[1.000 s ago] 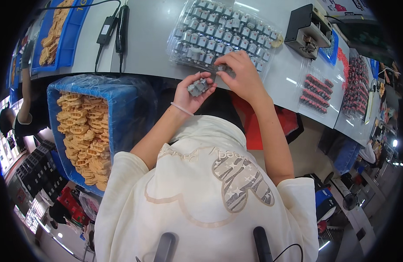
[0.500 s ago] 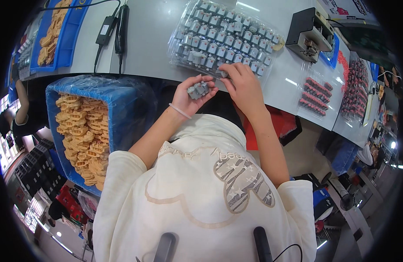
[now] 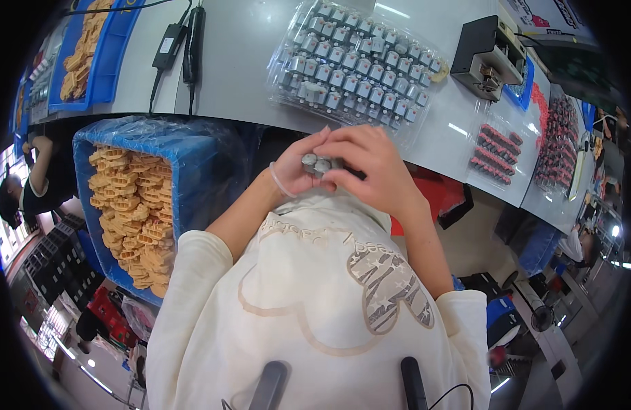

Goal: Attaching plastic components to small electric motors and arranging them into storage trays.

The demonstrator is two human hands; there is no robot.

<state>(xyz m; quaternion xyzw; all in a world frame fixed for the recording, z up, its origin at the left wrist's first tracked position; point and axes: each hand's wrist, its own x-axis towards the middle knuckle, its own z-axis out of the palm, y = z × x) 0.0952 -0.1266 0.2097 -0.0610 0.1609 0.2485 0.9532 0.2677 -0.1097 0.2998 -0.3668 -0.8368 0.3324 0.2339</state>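
**Hands Together on Gray Parts, Near Side of the Clear Tray**

Reference: the clear tray (image 3: 279, 85) on the tabletop (image 3: 230, 75). All locations below are given from it.

Hands: both are together, just off the tray's near edge, on the wearer's side. The left hand (image 3: 295, 167) cups a small cluster of gray parts (image 3: 318, 164) against its palm. The right hand (image 3: 371, 160) closes over the same cluster from the other side, thumb below and fingers above. Its exact grip points are partly hidden.

Orientation: rounded ends of the gray parts show between the hands. The long axis of each part cannot be told. The tray lies directly beyond the hands; its long axis runs left to right, with the right end angled slightly toward the wearer. The right hand appears nearer to the tray's near edge; the left hand sits slightly farther back.

Surroundings: a blue crate (image 3: 192, 157) of tan pieces (image 3: 134, 219) stands left of the tray and nearer the wearer. A black device (image 3: 483, 51) stands just right of the tray.
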